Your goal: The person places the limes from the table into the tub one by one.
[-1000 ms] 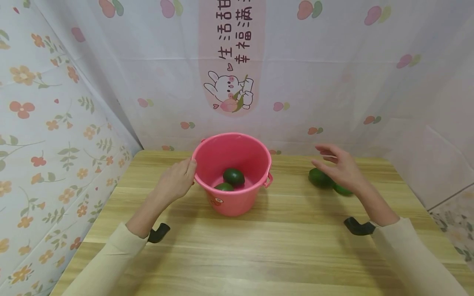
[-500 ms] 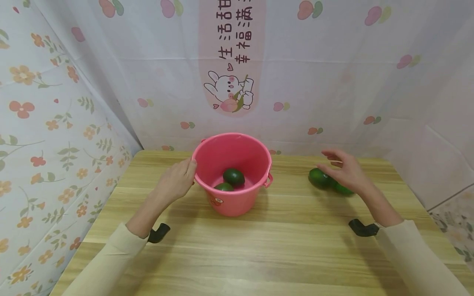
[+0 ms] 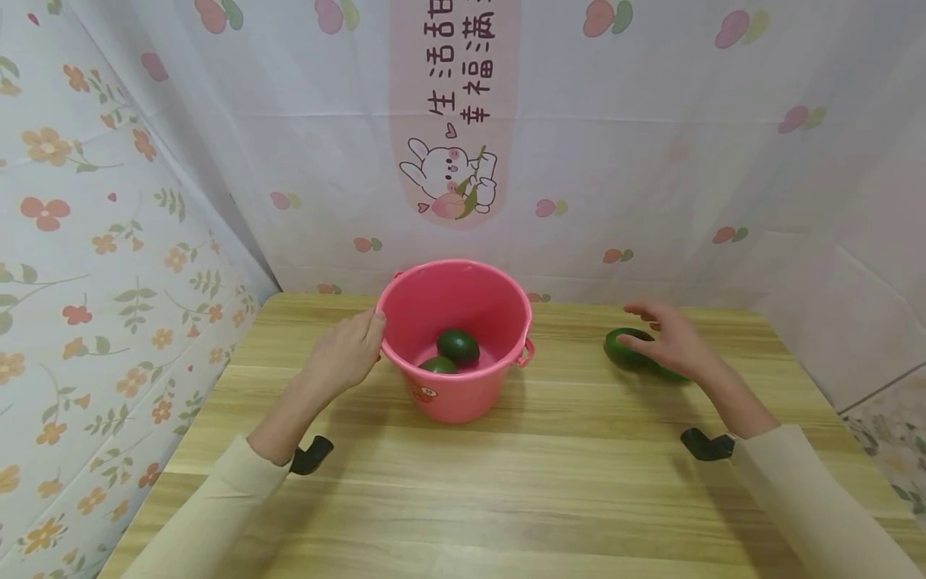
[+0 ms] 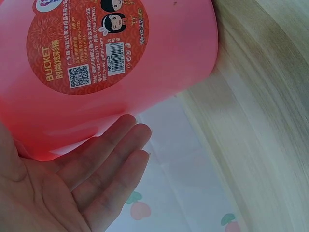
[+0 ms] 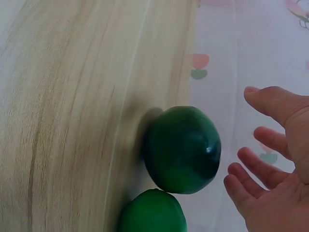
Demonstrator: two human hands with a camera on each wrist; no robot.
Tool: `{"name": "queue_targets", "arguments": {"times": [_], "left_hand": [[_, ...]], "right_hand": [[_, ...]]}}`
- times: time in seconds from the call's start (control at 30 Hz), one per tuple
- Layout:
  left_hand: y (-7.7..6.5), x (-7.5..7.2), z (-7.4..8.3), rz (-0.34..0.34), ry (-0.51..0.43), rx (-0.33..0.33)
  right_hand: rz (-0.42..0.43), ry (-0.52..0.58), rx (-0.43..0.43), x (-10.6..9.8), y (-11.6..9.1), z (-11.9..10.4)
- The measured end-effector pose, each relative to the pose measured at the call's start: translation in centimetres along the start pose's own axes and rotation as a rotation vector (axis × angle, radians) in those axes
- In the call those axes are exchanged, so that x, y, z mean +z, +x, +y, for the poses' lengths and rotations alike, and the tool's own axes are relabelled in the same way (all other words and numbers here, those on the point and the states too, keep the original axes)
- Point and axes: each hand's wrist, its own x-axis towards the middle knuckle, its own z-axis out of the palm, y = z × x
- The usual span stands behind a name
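Note:
A pink bucket (image 3: 463,394) stands upright at the back middle of the table. Inside it lie two green avocados, one dark avocado (image 3: 458,346) and a partly hidden avocado (image 3: 439,365). My left hand (image 3: 346,351) holds the bucket's left rim, its fingers along the outer wall in the left wrist view. On the right, my right hand (image 3: 673,342) hovers over two more avocados, fingers spread and apart from them. The nearer-to-bucket dark avocado (image 5: 183,150) shows whole in the right wrist view; the brighter avocado (image 5: 153,213) touches it and is cut off below.
The wooden table (image 3: 463,498) ends at the back against a printed curtain (image 3: 304,145). Another floral curtain (image 3: 108,281) hangs along the left side. A red label (image 4: 91,43) covers part of the bucket's wall. A handle lug (image 3: 526,352) juts from its right side.
My right hand has moved right and lowered toward the avocados on the table, covering more of the second one. The left hand and the bucket have stayed in place.

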Motion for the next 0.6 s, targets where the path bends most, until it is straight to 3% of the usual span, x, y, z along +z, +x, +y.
{"name": "queue_targets", "arguments": {"times": [0.6], "left_hand": [[-0.13, -0.12, 0.14, -0.008, 0.031, -0.008]], "right_hand": [[-0.051, -0.100, 0.002, 0.69, 0.39, 0.62]]}}
